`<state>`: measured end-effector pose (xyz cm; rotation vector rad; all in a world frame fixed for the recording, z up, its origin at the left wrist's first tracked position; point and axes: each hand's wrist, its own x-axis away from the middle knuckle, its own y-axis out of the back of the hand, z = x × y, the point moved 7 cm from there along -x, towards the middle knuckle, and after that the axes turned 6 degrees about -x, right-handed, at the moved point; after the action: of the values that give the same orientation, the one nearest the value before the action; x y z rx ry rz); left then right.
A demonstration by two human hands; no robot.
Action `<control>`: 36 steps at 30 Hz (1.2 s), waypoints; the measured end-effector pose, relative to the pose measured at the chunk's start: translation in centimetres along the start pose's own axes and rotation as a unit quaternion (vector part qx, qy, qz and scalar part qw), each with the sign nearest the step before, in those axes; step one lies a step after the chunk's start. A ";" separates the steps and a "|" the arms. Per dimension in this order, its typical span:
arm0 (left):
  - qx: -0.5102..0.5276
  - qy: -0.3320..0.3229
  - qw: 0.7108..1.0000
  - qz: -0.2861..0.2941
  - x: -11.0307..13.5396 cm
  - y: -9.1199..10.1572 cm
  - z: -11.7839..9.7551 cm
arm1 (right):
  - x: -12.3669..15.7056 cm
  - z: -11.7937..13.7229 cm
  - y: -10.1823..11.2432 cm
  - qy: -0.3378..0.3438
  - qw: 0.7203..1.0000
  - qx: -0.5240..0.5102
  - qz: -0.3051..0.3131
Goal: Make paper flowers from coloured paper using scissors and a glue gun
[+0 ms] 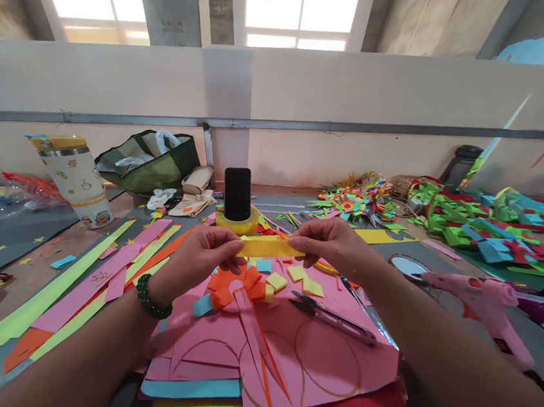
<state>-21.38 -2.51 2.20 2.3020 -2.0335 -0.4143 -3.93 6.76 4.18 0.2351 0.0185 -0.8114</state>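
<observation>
A short yellow paper strip [270, 248] is stretched level between my two hands. My left hand [196, 254], with a dark green bead bracelet [152, 298] on the wrist, pinches one end. At the other end, my right hand [340, 246] grips it between thumb and fingers. Below them lies an orange paper flower [224, 286] with narrow pink and orange strips [258, 338] running toward me. Small yellow paper squares [297, 273] are scattered beside it. Scissors [332, 317] rest on the pink paper sheets [327, 365], which carry drawn circles.
A phone [237, 193] stands upright in a tape roll [235, 223]. Long paper strips [64, 279] and a tumbler [73, 176] are at left. A pink glue gun [486, 294] lies right. Behind are a green bag [149, 168] and colourful paper pieces [360, 196].
</observation>
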 end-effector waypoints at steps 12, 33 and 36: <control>0.227 0.090 0.969 -0.038 0.2 -2.9 3.1 | 0.5 -0.9 -3.7 0.092 0.993 -0.015 -0.069; 0.255 0.121 0.955 -0.086 -0.3 -0.4 3.8 | 9.0 7.9 3.2 0.120 0.915 0.366 -0.117; 0.255 0.130 0.955 -0.076 0.0 -0.8 3.8 | 9.7 5.4 5.5 0.022 0.870 0.478 -0.119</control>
<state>-21.43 -1.80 -1.60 2.6160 -2.0114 0.4506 6.30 2.29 9.55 1.2134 -0.3287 -1.0121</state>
